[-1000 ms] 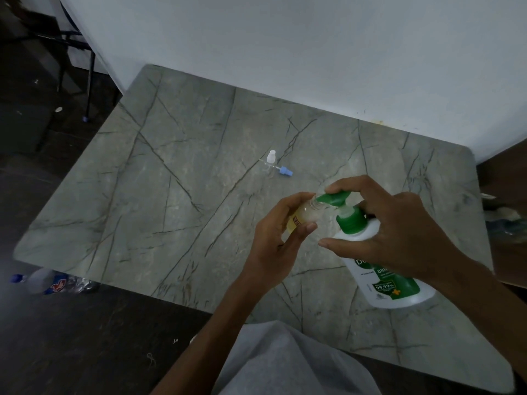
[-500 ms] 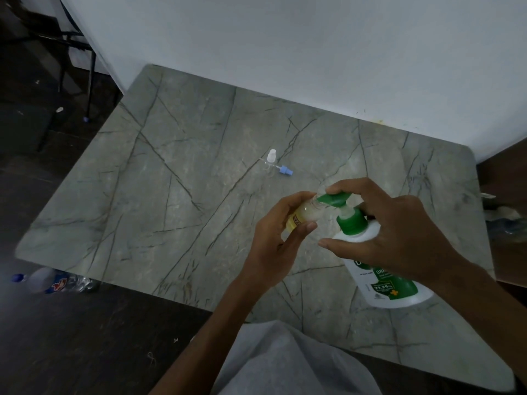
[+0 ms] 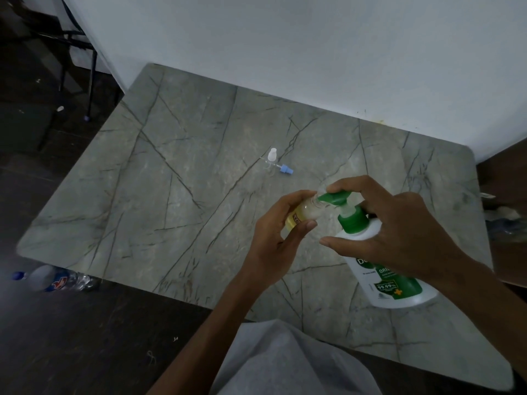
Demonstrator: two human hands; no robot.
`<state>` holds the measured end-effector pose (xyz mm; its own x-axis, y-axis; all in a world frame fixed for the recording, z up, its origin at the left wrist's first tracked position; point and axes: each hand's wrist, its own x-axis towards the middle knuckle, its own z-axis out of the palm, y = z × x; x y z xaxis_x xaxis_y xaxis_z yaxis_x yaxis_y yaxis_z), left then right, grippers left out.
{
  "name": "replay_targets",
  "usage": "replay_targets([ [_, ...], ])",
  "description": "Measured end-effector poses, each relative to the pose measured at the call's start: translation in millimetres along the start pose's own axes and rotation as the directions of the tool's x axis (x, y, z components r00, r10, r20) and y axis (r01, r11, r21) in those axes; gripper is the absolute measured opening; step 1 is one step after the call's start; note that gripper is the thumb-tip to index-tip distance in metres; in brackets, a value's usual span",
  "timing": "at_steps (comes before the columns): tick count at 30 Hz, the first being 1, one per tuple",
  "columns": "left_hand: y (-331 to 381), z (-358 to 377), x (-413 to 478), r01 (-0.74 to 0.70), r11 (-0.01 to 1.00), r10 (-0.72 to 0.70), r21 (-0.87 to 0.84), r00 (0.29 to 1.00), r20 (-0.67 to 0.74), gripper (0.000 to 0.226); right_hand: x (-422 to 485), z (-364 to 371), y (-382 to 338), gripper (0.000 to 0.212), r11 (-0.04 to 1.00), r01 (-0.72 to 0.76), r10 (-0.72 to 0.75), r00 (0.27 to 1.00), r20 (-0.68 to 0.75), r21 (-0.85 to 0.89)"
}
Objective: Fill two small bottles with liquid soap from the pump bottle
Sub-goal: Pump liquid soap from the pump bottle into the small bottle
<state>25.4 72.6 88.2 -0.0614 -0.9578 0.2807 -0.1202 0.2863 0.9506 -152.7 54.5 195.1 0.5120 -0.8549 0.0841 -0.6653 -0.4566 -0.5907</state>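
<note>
A white pump bottle [image 3: 387, 283] with a green pump head [image 3: 335, 197] and green label stands on the grey marbled table [image 3: 171, 195]. My right hand [image 3: 399, 232] rests over it, the forefinger on top of the pump head. My left hand [image 3: 273, 240] holds a small clear bottle [image 3: 306, 212] with a yellow label, tilted, its mouth against the pump's spout. A second small clear bottle [image 3: 271, 158] with a white top stands farther back, a small blue cap [image 3: 286, 170] lying beside it.
A white wall runs along the table's far edge. On the dark floor at the left lies a plastic water bottle [image 3: 54, 279]. A chair's legs [image 3: 91, 81] stand at the far left. Clutter [image 3: 504, 218] lies past the table's right edge.
The pump head has stayed under my right forefinger and the small bottle at the spout. Both hands have barely moved.
</note>
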Motion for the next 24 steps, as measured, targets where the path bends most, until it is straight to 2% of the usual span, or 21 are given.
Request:
replay_targets([
  [9, 1.0, 0.2, 0.4, -0.007, 1.000, 0.007, 0.013, 1.000, 0.000, 0.035, -1.6, 0.4, -0.9, 0.064, 0.999, 0.008, -0.009, 0.999, -0.031, -0.037],
  [14, 3.4, 0.7, -0.9, -0.007, 0.999, 0.007, 0.039, 1.000, 0.012, 0.036, -0.6, 0.9, -0.7, 0.057, 1.000, 0.010, -0.011, 0.997, -0.072, -0.028],
  [21, 0.4, -0.5, -0.6, -0.004, 1.000, 0.004, 0.029, 1.000, -0.004, 0.037, -0.5, -1.6, -2.9, 0.068, 1.000, 0.003, -0.003, 1.000, -0.010, 0.007],
  [24, 1.3, -0.3, -1.2, 0.009, 1.000, -0.009, 0.027, 1.000, -0.005, 0.037, -2.0, -1.2, -2.6, 0.065, 1.000, 0.006, -0.006, 1.000, -0.017, -0.004],
])
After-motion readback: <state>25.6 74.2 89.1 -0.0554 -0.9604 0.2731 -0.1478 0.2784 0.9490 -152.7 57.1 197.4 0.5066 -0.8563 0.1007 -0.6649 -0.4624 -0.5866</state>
